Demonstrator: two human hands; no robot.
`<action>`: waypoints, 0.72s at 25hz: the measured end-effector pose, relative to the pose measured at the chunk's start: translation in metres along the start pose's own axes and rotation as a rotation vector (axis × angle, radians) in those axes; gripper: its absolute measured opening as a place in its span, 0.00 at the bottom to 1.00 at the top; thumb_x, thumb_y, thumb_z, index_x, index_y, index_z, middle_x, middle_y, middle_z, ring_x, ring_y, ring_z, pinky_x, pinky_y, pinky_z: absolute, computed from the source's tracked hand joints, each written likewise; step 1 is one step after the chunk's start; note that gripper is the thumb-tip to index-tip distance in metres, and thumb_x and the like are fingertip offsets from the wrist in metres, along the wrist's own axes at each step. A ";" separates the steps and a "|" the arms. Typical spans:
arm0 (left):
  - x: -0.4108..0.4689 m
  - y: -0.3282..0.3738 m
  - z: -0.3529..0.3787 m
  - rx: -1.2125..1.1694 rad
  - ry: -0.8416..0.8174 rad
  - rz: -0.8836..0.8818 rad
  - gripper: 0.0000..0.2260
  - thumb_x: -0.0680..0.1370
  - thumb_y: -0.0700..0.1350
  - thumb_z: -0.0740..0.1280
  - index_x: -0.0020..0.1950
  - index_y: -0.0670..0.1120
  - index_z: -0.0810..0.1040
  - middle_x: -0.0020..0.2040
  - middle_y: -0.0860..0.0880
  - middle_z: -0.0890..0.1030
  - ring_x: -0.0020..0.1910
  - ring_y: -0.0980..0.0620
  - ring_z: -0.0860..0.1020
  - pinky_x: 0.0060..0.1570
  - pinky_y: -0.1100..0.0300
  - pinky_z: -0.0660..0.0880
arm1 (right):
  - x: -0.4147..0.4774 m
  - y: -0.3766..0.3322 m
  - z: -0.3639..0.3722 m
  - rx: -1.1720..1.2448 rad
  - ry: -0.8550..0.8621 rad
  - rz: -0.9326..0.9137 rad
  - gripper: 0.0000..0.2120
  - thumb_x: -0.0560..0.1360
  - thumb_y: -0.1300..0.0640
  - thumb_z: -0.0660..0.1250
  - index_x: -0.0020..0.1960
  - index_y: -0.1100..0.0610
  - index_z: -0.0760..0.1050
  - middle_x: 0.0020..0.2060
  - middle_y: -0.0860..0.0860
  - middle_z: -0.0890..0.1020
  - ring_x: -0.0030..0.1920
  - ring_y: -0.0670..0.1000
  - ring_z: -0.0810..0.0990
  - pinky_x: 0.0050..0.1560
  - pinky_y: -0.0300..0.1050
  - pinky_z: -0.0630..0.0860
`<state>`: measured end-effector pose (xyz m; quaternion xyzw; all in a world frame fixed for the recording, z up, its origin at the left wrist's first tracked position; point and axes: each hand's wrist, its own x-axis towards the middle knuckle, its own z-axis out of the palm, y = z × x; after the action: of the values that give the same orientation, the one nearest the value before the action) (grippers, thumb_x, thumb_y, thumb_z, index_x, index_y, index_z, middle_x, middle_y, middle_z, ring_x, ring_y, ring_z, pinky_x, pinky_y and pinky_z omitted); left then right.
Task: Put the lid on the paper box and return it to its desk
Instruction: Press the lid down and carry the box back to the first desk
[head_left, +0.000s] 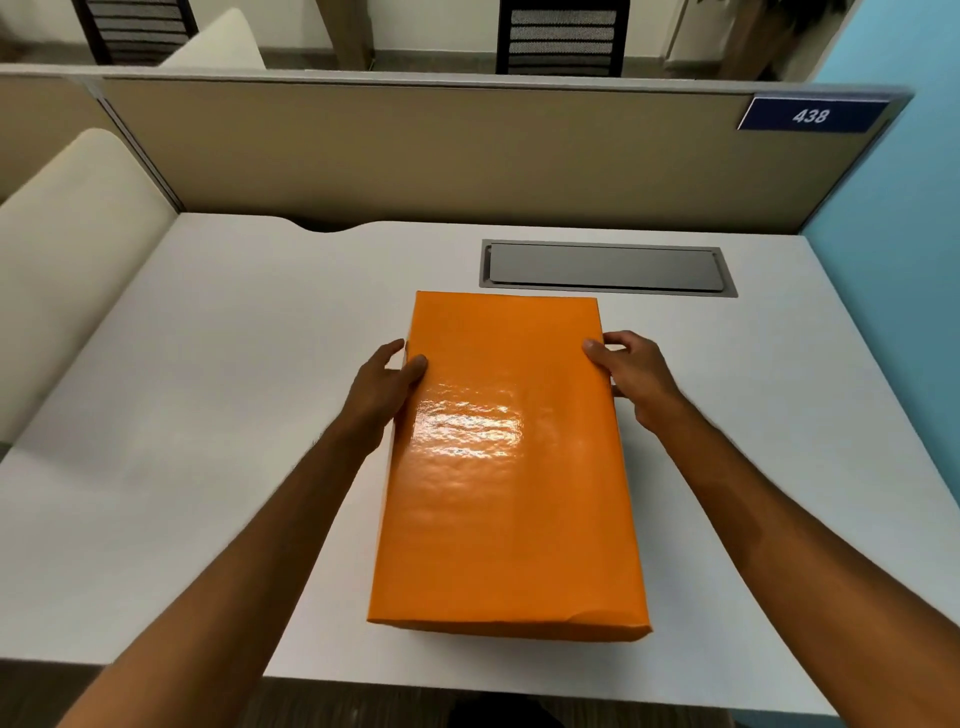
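Observation:
A glossy orange paper box (506, 467) with its lid on lies lengthwise over the white desk (208, 389), its near end close to the desk's front edge. My left hand (382, 392) grips the box's left side, thumb on top of the lid. On the right side my right hand (631, 376) holds the box the same way, thumb on the lid's edge and fingers down the side. Whether the box rests on the desk or hangs just above it, I cannot tell.
A grey cable hatch (605, 267) is set into the desk behind the box. A beige partition (415, 156) with a blue sign reading 438 (810, 115) closes the back. A light blue wall (893, 208) is on the right, a cream panel (67, 249) on the left.

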<state>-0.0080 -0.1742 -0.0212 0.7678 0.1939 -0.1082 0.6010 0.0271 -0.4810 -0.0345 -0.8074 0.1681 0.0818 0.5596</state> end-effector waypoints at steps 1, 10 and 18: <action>-0.016 -0.010 -0.003 0.009 -0.022 0.022 0.28 0.77 0.55 0.65 0.76 0.53 0.63 0.63 0.44 0.79 0.57 0.44 0.79 0.57 0.45 0.75 | -0.013 0.008 -0.002 -0.009 -0.022 -0.025 0.25 0.76 0.46 0.68 0.69 0.55 0.70 0.58 0.53 0.79 0.51 0.54 0.81 0.44 0.47 0.78; -0.100 -0.058 -0.026 0.039 -0.185 0.032 0.33 0.73 0.58 0.68 0.76 0.61 0.58 0.68 0.46 0.74 0.63 0.42 0.76 0.59 0.40 0.76 | -0.114 0.052 -0.013 0.089 -0.144 -0.059 0.36 0.68 0.41 0.71 0.74 0.44 0.64 0.63 0.49 0.76 0.58 0.53 0.79 0.39 0.42 0.79; -0.116 -0.066 -0.029 -0.002 -0.253 0.038 0.37 0.72 0.59 0.70 0.76 0.64 0.55 0.64 0.48 0.76 0.53 0.50 0.80 0.40 0.51 0.79 | -0.159 0.062 -0.009 0.133 -0.198 0.016 0.33 0.76 0.43 0.65 0.77 0.40 0.56 0.65 0.48 0.75 0.56 0.53 0.79 0.46 0.53 0.79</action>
<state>-0.1423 -0.1524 -0.0258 0.7510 0.1022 -0.1925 0.6233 -0.1441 -0.4802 -0.0342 -0.7550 0.1238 0.1543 0.6252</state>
